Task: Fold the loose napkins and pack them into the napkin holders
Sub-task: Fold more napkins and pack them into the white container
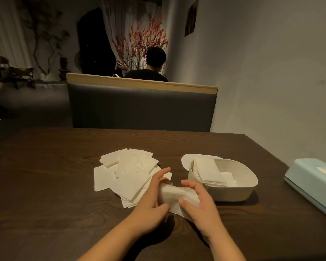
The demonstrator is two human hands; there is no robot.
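Observation:
A loose pile of white napkins (128, 172) lies spread on the dark wooden table (45, 166). Just in front of the pile, both hands hold one white napkin (174, 195) between them, partly folded. My left hand (151, 200) grips its left end and my right hand (198, 202) pinches its right end between thumb and fingers. To the right stands a white oval napkin holder (239, 189), open at the top, with a stack of folded napkins (208, 172) leaning inside it at the left. Its white lid (186, 160) lies behind it.
A pale blue-green tissue box (314, 183) sits at the table's right edge. A grey padded booth back (141, 110) rises beyond the table, with a person seated behind it facing away. A plain wall runs along the right.

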